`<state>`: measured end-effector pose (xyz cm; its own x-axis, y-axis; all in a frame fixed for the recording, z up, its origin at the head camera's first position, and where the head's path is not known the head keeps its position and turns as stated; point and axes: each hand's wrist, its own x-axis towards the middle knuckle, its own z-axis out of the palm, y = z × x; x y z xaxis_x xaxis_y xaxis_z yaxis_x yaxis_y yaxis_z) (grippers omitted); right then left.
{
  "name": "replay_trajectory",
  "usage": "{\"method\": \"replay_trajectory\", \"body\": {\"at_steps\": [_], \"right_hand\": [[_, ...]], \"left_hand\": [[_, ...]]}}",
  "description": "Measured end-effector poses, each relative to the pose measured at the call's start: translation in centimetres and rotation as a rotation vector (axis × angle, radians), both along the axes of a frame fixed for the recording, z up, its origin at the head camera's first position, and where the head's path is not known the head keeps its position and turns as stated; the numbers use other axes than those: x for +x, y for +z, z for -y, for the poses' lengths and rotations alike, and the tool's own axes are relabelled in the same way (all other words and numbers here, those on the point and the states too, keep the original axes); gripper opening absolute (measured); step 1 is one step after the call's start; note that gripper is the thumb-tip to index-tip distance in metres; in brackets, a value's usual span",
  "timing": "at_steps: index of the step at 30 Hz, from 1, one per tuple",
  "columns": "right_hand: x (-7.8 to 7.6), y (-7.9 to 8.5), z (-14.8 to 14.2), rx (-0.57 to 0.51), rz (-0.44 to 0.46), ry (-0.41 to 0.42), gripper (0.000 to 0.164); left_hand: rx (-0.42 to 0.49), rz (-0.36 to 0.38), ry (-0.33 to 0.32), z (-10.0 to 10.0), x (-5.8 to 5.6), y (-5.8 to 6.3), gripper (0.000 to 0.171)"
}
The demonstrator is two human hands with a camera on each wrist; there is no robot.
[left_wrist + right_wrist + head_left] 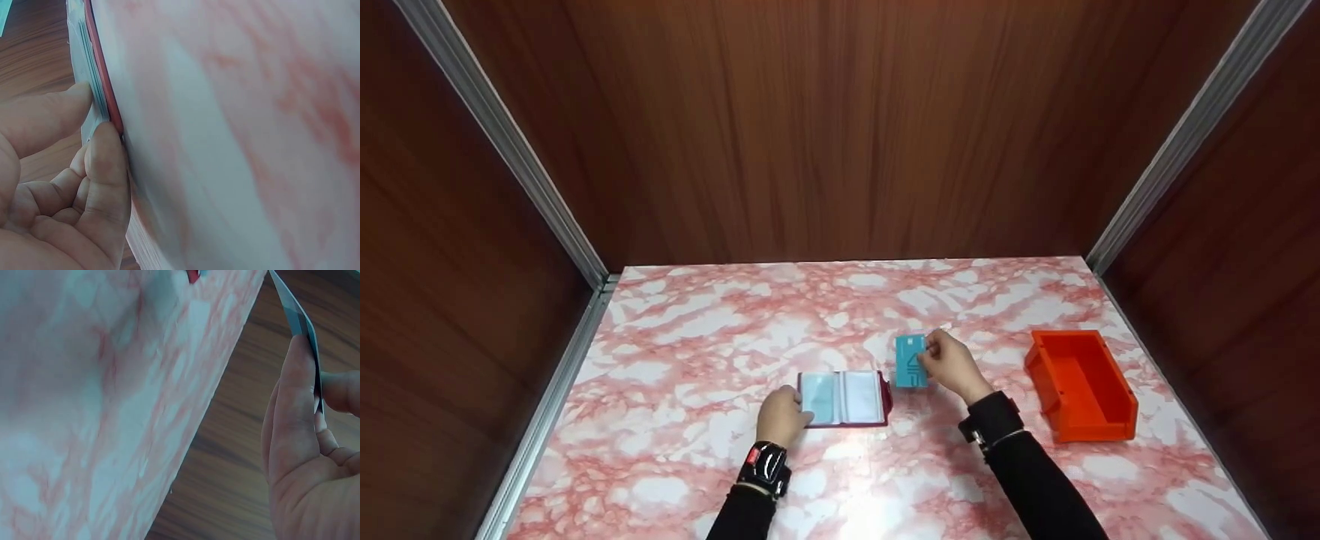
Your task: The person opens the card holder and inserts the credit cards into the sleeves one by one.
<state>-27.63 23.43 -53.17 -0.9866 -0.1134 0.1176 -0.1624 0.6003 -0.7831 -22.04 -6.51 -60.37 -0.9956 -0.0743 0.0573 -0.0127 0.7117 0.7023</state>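
A red card holder (861, 425) with clear sleeves lies spread on the table, a teal card showing in its left side. My left hand (781, 415) is at its left edge, thumb over the sleeves; in the left wrist view the thumb and forefinger pinch the stacked sleeves beside the red cover (103, 67). To the right of the holder, my right hand (954, 366) pinches a teal card (910, 361) with dark lettering by its right edge. The right wrist view shows this card (293, 312) raised from the table, between thumb and fingers.
An orange open bin (1084, 386) stands on the right of the table, beyond my right hand. The pink-and-white marbled table (697, 322) is bounded by brown wood-grain panels (810, 135) at the back and both sides, with metal posts at the corners.
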Motion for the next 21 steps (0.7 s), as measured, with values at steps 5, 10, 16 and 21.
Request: {"method": "replay_trajectory", "body": {"at_steps": [5, 10, 16, 21], "right_hand": [[0.1, -0.6, 1.5, 0.014, 0.001, 0.018, 0.015], [0.1, -1.1, 2.7, 0.022, -0.009, 0.041, 0.016], [0.3, -1.4, 3.9, 0.033, -0.005, 0.067, 0.016], [0.4, -1.7, 4.8, 0.051, 0.002, 0.085, 0.016]], "left_hand": [[-0.005, -0.004, -0.006, 0.0, 0.0, -0.1, 0.031], [0.001, 0.002, -0.009, 0.0, 0.0, -0.1, 0.032], [0.006, 0.016, -0.003, 0.0, 0.1, 0.1, 0.032], [-0.001, 0.024, -0.001, 0.0, 0.1, 0.1, 0.032]]}}
